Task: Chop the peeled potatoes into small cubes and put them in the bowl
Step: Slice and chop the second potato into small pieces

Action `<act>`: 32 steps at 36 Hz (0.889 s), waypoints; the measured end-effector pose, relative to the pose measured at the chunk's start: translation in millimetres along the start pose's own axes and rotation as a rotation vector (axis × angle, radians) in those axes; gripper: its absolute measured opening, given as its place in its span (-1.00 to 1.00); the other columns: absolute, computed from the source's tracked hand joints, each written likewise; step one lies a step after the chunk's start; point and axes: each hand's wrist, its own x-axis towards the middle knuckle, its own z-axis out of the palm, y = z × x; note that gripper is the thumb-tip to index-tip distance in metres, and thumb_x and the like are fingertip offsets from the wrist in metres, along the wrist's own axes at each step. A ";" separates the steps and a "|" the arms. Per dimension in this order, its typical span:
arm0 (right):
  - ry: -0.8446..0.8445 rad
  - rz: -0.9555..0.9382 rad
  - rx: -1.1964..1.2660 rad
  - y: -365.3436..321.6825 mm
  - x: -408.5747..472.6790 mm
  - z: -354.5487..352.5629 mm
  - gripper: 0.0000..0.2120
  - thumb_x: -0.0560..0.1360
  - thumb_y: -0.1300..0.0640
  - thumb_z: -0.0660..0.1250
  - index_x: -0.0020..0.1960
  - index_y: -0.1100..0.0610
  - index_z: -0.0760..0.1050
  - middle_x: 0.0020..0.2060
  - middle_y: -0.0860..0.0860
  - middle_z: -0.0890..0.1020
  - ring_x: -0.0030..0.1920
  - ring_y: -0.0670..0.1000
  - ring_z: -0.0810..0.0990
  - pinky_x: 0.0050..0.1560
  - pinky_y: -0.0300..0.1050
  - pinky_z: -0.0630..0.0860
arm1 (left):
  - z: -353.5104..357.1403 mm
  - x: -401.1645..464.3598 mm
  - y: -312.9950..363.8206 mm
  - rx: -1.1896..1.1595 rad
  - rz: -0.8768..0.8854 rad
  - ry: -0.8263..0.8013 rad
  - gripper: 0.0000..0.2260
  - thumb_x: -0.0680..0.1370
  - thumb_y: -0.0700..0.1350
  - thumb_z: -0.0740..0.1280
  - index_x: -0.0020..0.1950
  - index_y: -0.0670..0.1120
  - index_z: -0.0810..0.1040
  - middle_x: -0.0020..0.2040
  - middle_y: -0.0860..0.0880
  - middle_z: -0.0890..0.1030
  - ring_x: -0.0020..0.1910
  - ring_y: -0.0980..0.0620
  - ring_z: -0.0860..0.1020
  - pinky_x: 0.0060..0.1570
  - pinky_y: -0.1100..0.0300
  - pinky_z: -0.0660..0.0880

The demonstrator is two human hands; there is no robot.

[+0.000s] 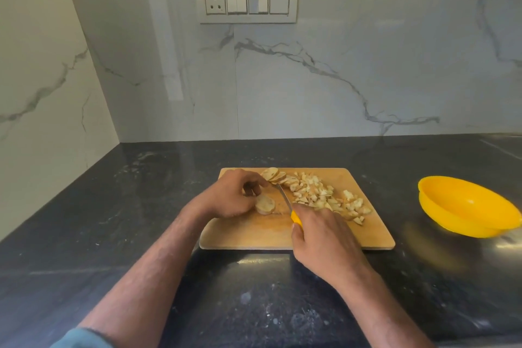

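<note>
Mostly cubes lie cut; left hand holds a slice, right hand grips the knife (bowl empty).

The bowl at three o'clock is bright yellow, like the knife handle. The chopping board is tan wood; the potato cubes look pale cream, perhaps browned at the edges. The counter is black, flecked white. At twelve o'clock, the wall is white, grey-veined marble.
</note>
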 end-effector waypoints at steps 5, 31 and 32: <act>0.005 0.003 0.061 -2.4 -4.7 -3.3 -0.54 0.66 0.02 0.16 0.55 0.02 0.29 -0.17 -0.08 0.57 -0.27 -0.13 0.41 -0.31 -0.42 0.22 | 3.4 1.8 -1.7 0.019 -0.041 -0.003 -0.54 0.42 0.18 0.56 0.20 -0.05 0.66 -0.08 0.03 0.60 -0.11 0.04 0.56 -0.12 0.22 0.52; 0.042 0.005 0.121 -14.0 1.2 9.5 -0.62 0.59 0.05 0.25 0.41 0.00 0.48 -0.11 -0.09 0.64 -0.20 -0.10 0.47 -0.25 -0.39 0.31 | -5.7 3.3 -15.8 0.017 -0.122 -0.018 -0.69 0.37 0.09 0.63 -0.06 -0.03 0.64 -0.14 0.01 0.60 -0.15 0.04 0.56 -0.18 0.20 0.48; 0.035 0.003 0.125 -13.5 0.6 9.1 -0.61 0.60 0.05 0.25 0.42 0.01 0.47 -0.08 -0.07 0.65 -0.19 -0.10 0.49 -0.21 -0.35 0.36 | -6.5 3.1 -17.0 0.015 -0.122 -0.021 -0.67 0.35 0.10 0.64 -0.07 -0.03 0.64 -0.15 0.01 0.60 -0.16 0.03 0.56 -0.18 0.19 0.51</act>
